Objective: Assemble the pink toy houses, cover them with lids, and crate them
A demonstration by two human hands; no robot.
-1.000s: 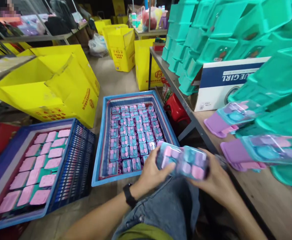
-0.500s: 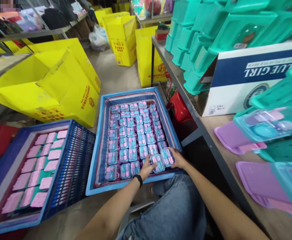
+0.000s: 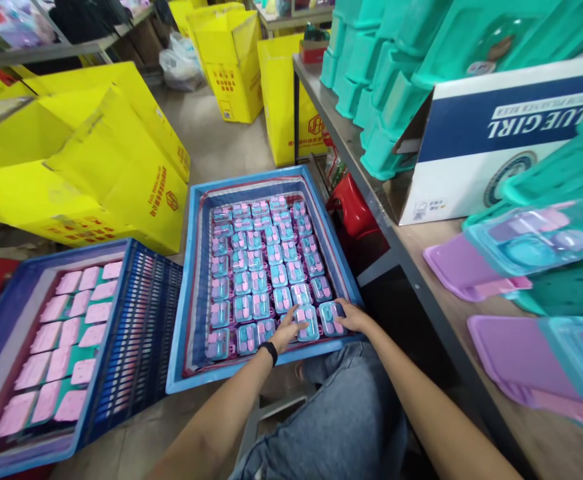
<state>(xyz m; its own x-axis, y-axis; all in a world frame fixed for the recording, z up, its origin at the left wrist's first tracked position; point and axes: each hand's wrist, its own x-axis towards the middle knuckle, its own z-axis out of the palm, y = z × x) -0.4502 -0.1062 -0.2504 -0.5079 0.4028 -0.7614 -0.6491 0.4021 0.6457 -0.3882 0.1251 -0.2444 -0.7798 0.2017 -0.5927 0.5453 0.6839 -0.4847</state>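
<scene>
My left hand (image 3: 285, 333) has its fingers round a small plastic box (image 3: 308, 324) with a clear lid and pink, purple and blue pieces showing inside. Close beside it, a second such box (image 3: 330, 320) is in the grip of my right hand (image 3: 353, 316). Both boxes are at the near right corner of a blue crate (image 3: 177, 363), lids facing up. Rows of matching boxes (image 3: 242, 307) fill the crate, which has a striped cloth lining. Whether the two held boxes rest on something below is hidden.
A second blue crate (image 3: 157, 320) on the left holds pink and green pieces. Yellow cartons (image 3: 136, 160) stand behind. On the right table (image 3: 406, 250) are green stacked bins (image 3: 451, 53), a white-and-blue carton (image 3: 451, 173) and purple boxes (image 3: 511, 353). A red stool (image 3: 351, 207) stands beneath.
Both hands have lowered the two boxes slightly into the crate's near right corner, and the boxes now sit more level and straighter in line. The camera view has shifted a little.
</scene>
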